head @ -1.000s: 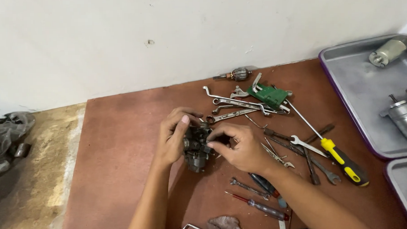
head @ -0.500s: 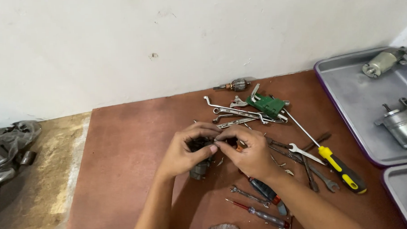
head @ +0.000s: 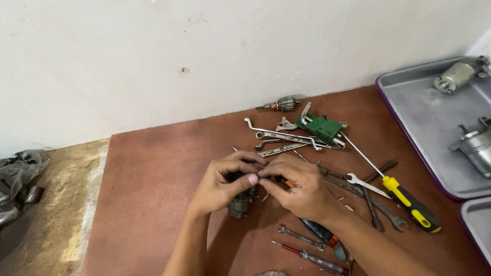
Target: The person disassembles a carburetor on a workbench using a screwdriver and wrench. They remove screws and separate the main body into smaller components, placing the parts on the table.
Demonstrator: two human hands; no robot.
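We see both hands meeting over the middle of a reddish-brown board [head: 150,212] that lies on the floor against a white plastered wall [head: 144,49]. The left hand [head: 222,185] and the right hand [head: 299,188] close together on a small dark metal part [head: 240,202], a lumpy cast piece with a dull grey, greasy surface. Fingertips of both hands pinch at its top, thumbs nearly touching. Only its lower end shows beneath the left palm, so we cannot tell its full shape or be sure of its long axis; the visible end points down toward the near edge of the board.

Near the far edge lie bright steel wrenches [head: 281,137], slim and curved, beside a green boxy part [head: 318,127] and a small copper-wound armature [head: 282,104]. Toward the right edge a long screwdriver with a yellow-and-black handle [head: 411,205] runs diagonally, its thin shaft pointing to the far edge, among dark pliers and an open-end spanner [head: 367,185]. By the near edge lies a thin screwdriver with a clear red-tipped handle [head: 315,258]; another tool is partly hidden under the right forearm.

Beyond the right edge sits a grey metal tray [head: 419,132] with a purple rim, holding cylindrical motor housings [head: 482,151], one cut off by the frame. On the bare floor at left lies a dark engine casting [head: 10,181], also cut off.
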